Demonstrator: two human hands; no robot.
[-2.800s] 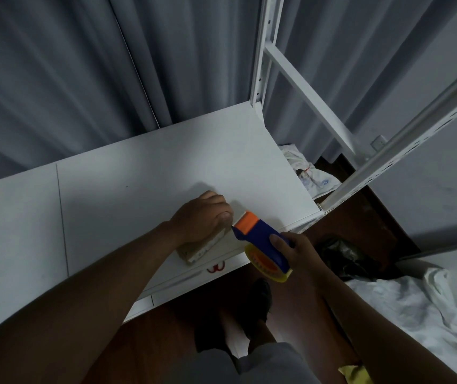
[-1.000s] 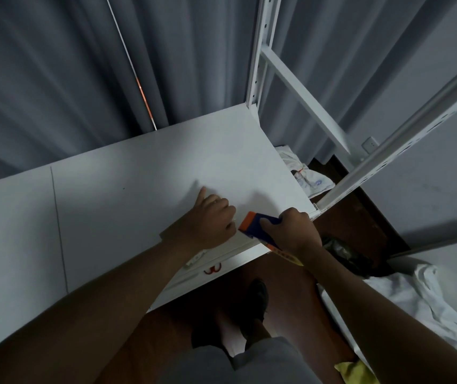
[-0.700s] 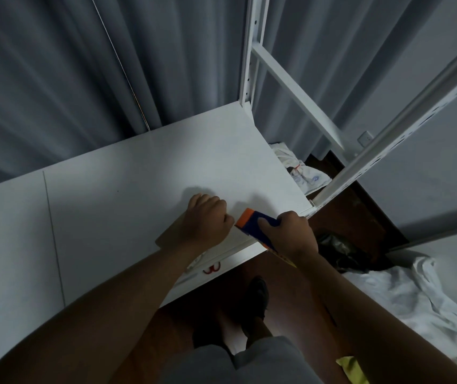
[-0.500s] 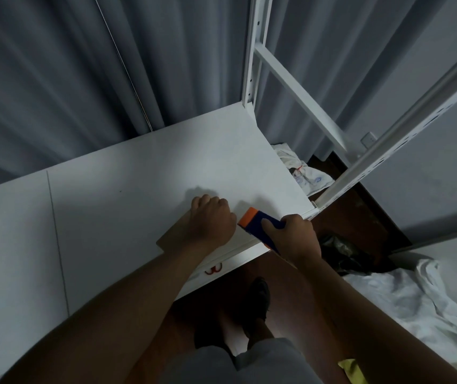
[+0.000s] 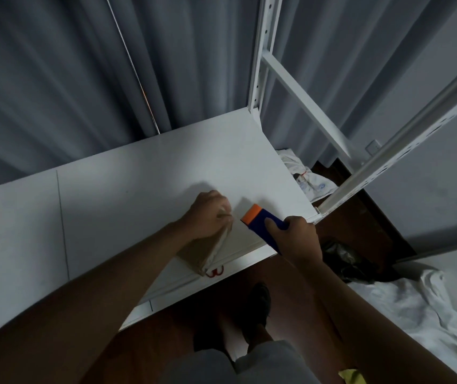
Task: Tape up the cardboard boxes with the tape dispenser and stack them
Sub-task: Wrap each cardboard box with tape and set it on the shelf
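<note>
So the left hand [image 5: 209, 214] is pressing down on a small brown cardboard box [image 5: 201, 252] that's sitting near the front edge of the white shelf board [image 5: 127, 189], fingers curled over the box's far end and clamped onto it. The box is lying flat, with its pale taped edge facing right and its near corner reaching almost to the shelf's front lip, right by a little red mark [image 5: 215, 272] on that lip. The right hand [image 5: 298, 239] is wrapping tight around the handle of a blue plastic tape dispenser with an orange tip [image 5: 260, 221], and that orange end is pointing up and left toward the left hand's knuckles, just beside them but not touching as far as I can see. The dispenser is hovering over the shelf's front right corner; I can't tell if its underside is touching the board. Grey curtains [image 5: 83, 65] are hanging behind the white metal shelf upright [image 5: 263, 51], and some crumpled white cloth [image 5: 416, 306] is lying on the dark wooden floor [image 5: 166, 333] off to the right.
</note>
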